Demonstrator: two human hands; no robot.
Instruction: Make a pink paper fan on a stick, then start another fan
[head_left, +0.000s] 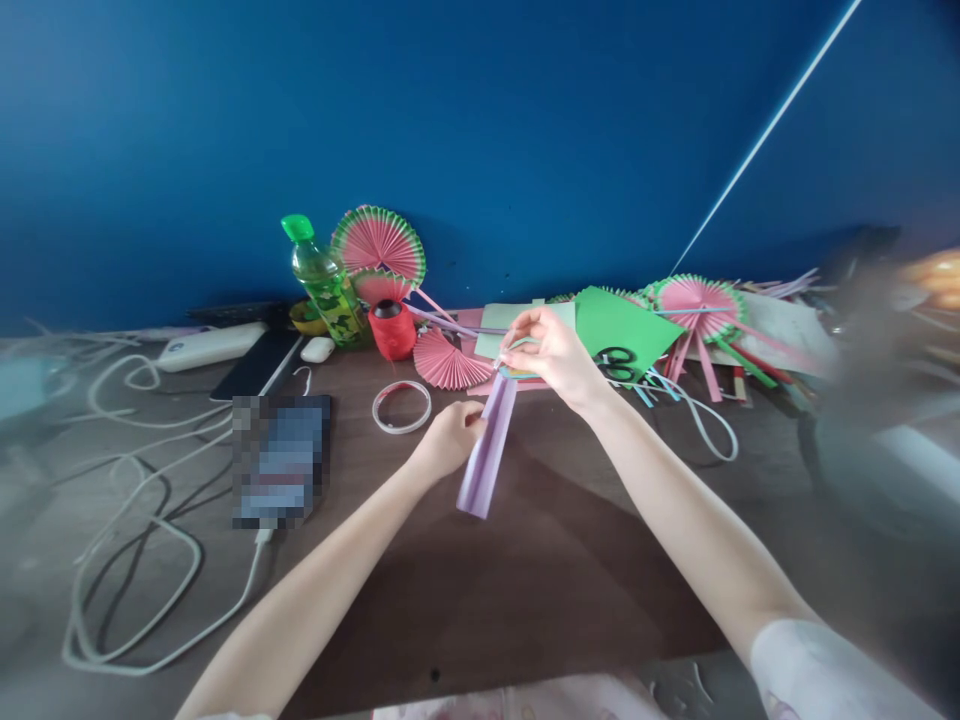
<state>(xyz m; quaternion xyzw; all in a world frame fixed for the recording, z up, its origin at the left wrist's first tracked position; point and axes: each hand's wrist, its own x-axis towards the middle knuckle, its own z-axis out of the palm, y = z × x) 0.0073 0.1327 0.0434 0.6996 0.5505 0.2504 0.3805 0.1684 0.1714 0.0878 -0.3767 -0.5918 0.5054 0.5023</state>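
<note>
A purple strip of folded paper (pixel 486 455) slants above the brown table, with long creases along its length. My left hand (pixel 452 438) is closed on the strip's left edge, about halfway up. At the strip's upper end my right hand (pixel 551 355) pinches with thumb and fingers; a small pale bit shows at the fingertips, too small to name. Just behind the hands lies a pink pleated paper fan (pixel 450 362). A roll of clear tape (pixel 402 407) lies flat to the left of my left hand.
Behind stand a green-capped bottle (pixel 324 285), a red spool (pixel 392 330) and a pink-green pleated paper disc (pixel 386 245). Scissors (pixel 616 362) lie by a green sheet (pixel 626 325); another disc (pixel 697 305) is at right. Cables and a phone (pixel 283 460) lie left.
</note>
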